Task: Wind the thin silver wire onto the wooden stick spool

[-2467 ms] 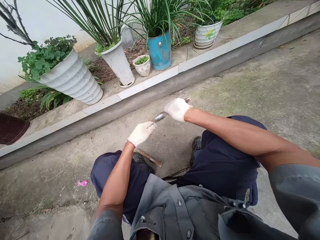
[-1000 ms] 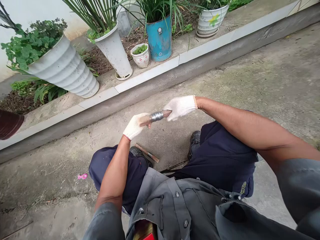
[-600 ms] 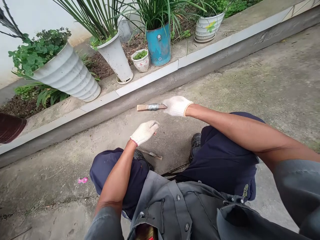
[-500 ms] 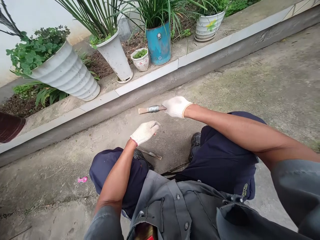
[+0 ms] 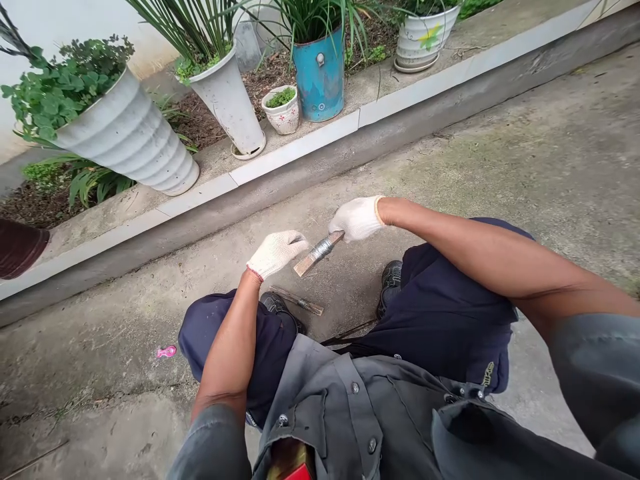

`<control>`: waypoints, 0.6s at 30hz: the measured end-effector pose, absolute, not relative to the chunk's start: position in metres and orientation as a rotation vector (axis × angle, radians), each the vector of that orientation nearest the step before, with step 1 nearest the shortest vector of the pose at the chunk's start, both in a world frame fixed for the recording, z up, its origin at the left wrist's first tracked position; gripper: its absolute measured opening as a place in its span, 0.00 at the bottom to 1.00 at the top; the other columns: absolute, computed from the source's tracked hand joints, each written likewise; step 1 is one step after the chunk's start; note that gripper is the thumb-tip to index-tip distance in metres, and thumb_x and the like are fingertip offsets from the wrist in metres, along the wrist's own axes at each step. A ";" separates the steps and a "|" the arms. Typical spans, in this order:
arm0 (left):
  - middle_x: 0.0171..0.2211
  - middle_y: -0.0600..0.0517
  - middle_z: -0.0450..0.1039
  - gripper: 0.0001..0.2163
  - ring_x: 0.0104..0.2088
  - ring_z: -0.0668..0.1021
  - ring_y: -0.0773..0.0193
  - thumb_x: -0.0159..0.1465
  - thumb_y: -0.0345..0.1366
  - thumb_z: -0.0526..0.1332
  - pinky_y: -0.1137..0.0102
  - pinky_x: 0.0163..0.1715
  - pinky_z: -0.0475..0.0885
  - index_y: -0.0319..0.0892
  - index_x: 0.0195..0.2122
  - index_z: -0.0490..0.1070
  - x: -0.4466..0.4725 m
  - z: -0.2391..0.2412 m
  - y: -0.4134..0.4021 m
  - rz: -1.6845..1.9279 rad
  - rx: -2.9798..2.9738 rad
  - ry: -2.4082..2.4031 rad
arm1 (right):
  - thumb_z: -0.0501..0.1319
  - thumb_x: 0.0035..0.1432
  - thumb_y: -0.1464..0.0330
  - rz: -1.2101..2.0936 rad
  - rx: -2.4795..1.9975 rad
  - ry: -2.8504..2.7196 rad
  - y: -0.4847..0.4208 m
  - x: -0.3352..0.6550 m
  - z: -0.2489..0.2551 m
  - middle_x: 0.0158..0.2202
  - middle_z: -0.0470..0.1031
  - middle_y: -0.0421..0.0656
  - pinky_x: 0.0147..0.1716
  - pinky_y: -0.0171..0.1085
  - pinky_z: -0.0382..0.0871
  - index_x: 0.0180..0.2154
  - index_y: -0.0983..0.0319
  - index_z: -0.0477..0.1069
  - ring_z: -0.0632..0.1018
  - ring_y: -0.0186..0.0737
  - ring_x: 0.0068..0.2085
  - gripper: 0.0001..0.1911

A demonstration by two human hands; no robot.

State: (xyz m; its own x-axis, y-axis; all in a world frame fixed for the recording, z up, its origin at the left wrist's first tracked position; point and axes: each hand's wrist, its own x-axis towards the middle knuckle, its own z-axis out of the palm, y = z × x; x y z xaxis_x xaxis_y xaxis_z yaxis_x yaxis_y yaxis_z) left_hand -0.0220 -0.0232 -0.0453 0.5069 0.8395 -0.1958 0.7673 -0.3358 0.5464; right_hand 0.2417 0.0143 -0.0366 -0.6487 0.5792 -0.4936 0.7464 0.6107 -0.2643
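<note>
I squat on a concrete floor, both hands in white knit gloves. My right hand (image 5: 356, 218) grips the upper end of a flat wooden stick (image 5: 302, 266) with thin silver wire (image 5: 321, 249) wound round its middle; the stick tilts down to the left. My left hand (image 5: 276, 252) is closed in a pinch just left of the stick, apparently on the wire's loose end, which is too thin to see. A second wooden stick (image 5: 299, 302) with a little wire on it lies on the floor between my feet.
A raised concrete kerb (image 5: 300, 175) runs across ahead, lined with planters: a ribbed white pot (image 5: 129, 141), a tall white pot (image 5: 228, 101), a small bowl (image 5: 281, 115), a blue tin (image 5: 320, 75). A pink clip (image 5: 165, 351) lies on the floor at left.
The wire-wrapped stick has swung from level to tilted down-left in my right hand. My left hand has risen and closed in beside its lower end.
</note>
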 end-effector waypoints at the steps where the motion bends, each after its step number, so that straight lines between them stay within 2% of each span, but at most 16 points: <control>1: 0.27 0.55 0.75 0.16 0.30 0.74 0.63 0.70 0.47 0.57 0.71 0.31 0.63 0.42 0.32 0.76 -0.022 -0.045 -0.023 0.175 2.124 1.288 | 0.65 0.53 0.68 -0.753 1.032 2.492 0.015 0.246 -0.035 0.29 0.76 0.40 0.35 0.37 0.62 0.36 0.59 0.77 0.75 0.38 0.32 0.06; 4: 0.27 0.53 0.75 0.19 0.31 0.76 0.63 0.70 0.50 0.57 0.71 0.34 0.67 0.41 0.32 0.75 -0.021 -0.047 -0.024 0.267 2.011 1.210 | 0.64 0.55 0.63 -1.074 1.071 2.483 0.015 0.253 -0.028 0.28 0.76 0.37 0.31 0.34 0.59 0.36 0.59 0.75 0.73 0.34 0.28 0.08; 7: 0.25 0.51 0.76 0.22 0.30 0.78 0.62 0.72 0.51 0.53 0.69 0.39 0.72 0.41 0.29 0.73 -0.015 -0.054 -0.027 0.350 1.882 1.196 | 0.64 0.57 0.60 -1.219 1.270 2.489 0.016 0.253 -0.022 0.29 0.78 0.37 0.30 0.32 0.60 0.38 0.60 0.75 0.74 0.33 0.28 0.11; 13: 0.29 0.52 0.77 0.19 0.32 0.79 0.62 0.74 0.47 0.50 0.70 0.39 0.72 0.43 0.32 0.70 0.002 -0.058 -0.042 0.258 1.862 1.224 | 0.63 0.61 0.58 -1.056 1.638 2.467 0.026 0.241 -0.025 0.28 0.79 0.42 0.29 0.33 0.62 0.39 0.62 0.76 0.76 0.36 0.28 0.14; 18: 0.29 0.53 0.78 0.16 0.31 0.80 0.62 0.74 0.43 0.50 0.70 0.36 0.70 0.44 0.32 0.70 0.007 -0.057 -0.046 0.073 1.973 1.237 | 0.61 0.63 0.56 -0.647 1.680 2.498 0.024 0.233 -0.031 0.36 0.81 0.49 0.34 0.36 0.65 0.46 0.61 0.78 0.80 0.43 0.36 0.18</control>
